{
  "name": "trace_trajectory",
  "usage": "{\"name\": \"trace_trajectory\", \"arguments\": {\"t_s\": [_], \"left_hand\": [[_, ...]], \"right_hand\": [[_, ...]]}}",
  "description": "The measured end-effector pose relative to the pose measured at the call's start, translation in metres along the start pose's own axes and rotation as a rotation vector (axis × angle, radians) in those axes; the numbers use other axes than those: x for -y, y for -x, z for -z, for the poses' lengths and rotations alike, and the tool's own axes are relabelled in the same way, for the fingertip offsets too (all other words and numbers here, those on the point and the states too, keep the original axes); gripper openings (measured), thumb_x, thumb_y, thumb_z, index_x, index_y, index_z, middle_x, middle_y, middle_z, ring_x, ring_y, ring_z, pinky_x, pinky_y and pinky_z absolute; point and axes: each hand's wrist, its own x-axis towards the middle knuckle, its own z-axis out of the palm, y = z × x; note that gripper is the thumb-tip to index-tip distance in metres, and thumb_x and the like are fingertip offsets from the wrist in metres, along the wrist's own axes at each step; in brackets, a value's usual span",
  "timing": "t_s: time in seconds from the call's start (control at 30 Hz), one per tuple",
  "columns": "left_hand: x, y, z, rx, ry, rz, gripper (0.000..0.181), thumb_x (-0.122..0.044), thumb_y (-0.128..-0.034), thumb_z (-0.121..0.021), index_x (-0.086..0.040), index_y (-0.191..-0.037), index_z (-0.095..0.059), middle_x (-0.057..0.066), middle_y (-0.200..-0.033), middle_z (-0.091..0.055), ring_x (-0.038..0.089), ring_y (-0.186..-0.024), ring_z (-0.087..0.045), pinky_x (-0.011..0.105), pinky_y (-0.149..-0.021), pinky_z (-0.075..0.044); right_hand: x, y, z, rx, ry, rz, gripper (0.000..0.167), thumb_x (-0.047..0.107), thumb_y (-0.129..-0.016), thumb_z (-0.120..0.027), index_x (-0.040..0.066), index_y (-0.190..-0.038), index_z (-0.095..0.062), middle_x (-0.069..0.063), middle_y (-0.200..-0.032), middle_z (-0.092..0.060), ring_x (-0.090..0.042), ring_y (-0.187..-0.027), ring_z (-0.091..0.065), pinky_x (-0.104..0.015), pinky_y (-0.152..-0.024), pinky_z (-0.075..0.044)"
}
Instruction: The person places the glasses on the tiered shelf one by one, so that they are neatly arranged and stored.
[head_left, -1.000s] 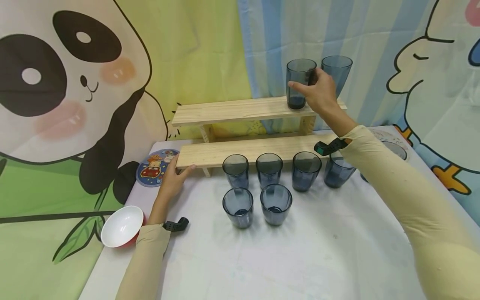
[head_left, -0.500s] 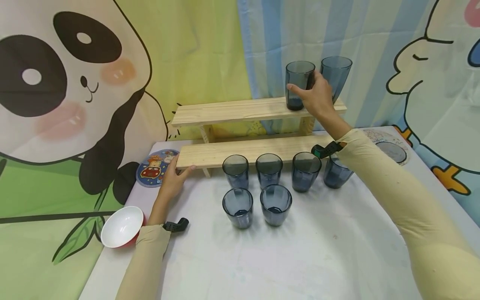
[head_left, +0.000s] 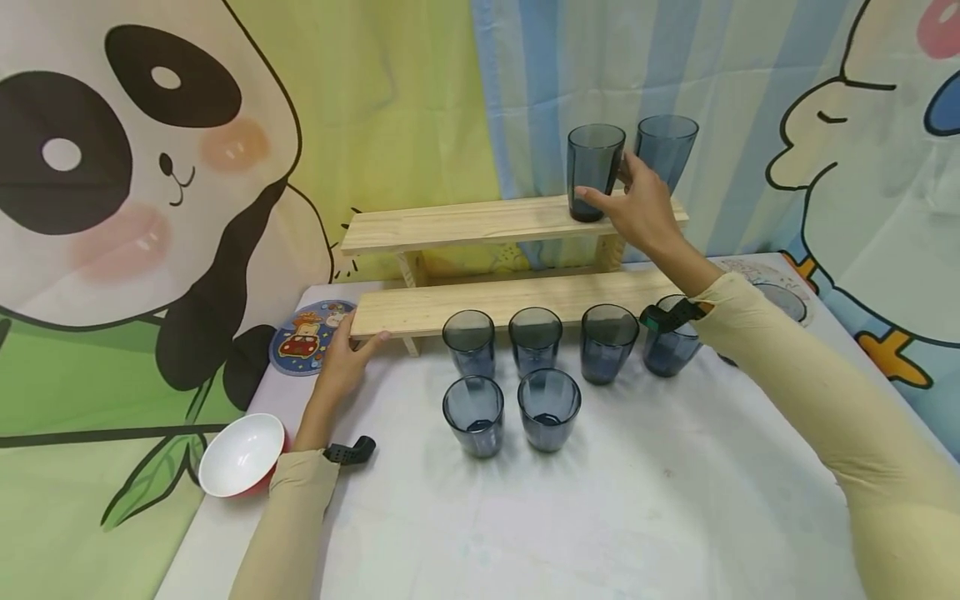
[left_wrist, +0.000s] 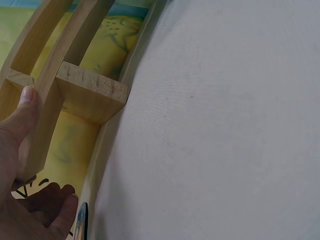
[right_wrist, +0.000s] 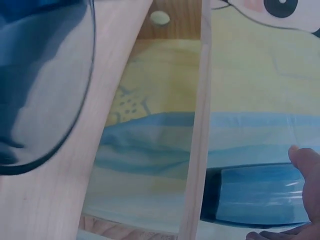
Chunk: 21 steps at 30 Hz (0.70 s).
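In the head view a tall blue-grey glass (head_left: pixel 594 167) stands upright on the right part of the upper wooden plank (head_left: pixel 457 223). My right hand (head_left: pixel 647 200) is at its right side, thumb across the front and fingers spread toward the back. The right wrist view shows the thumb and fingers on either side of this glass (right_wrist: pixel 260 195), the hand loosely spread. A second tall glass (head_left: pixel 670 142) stands behind the hand. My left hand (head_left: pixel 343 367) grips the left end of the lower wooden shelf (head_left: pixel 465 307), its thumb on the wood in the left wrist view.
Several short blue-grey glasses (head_left: pixel 475 417) stand in two rows before the shelf. A white bowl (head_left: pixel 242 454) with red outside and a round cartoon mat (head_left: pixel 303 340) lie at the left. A clear round item (head_left: pixel 783 300) is partly hidden behind the right sleeve.
My right hand has slid down and slightly right along the tall glass, its grip loosened. That glass stays standing on the upper plank. My left hand keeps its place on the shelf.
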Motion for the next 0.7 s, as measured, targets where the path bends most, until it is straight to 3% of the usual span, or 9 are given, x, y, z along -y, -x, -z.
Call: {"name": "trace_trajectory", "arguments": {"t_s": [0.23,0.53,0.7], "left_hand": [[-0.001,-0.001,0.0,-0.01,0.005,-0.021,0.092,-0.047,-0.101,-0.071,-0.008,-0.168,-0.022,0.023,-0.17,-0.03,0.044,-0.157,-0.028,0.06,-0.129,-0.022],[-0.002,0.0,0.003,-0.016,0.003,-0.028,0.093,-0.047,-0.1011,-0.07,-0.006,-0.168,-0.02,0.025,-0.17,-0.028,0.045,-0.158,-0.026,0.06,-0.129,-0.02],[-0.003,0.0,0.002,-0.006,0.0,-0.032,0.094,-0.047,-0.1012,-0.07,-0.005,-0.168,-0.02,0.025,-0.17,-0.028,0.045,-0.158,-0.025,0.06,-0.129,-0.021]], "right_hand": [[-0.004,0.033,0.013,0.042,-0.084,0.047,0.103,0.057,-0.098,-0.07,0.013,-0.171,-0.01,-0.007,-0.176,-0.019,-0.022,-0.162,-0.023,-0.039,-0.131,-0.025],[-0.011,0.096,0.021,0.119,-0.173,0.125,0.082,0.041,-0.102,-0.072,0.012,-0.166,-0.031,-0.012,-0.17,-0.037,-0.027,-0.157,-0.036,-0.038,-0.127,-0.033],[-0.018,0.139,0.015,0.202,-0.244,0.131,0.072,0.028,-0.102,-0.074,0.009,-0.162,-0.039,-0.014,-0.163,-0.045,-0.029,-0.153,-0.042,-0.021,-0.12,-0.038]]}}
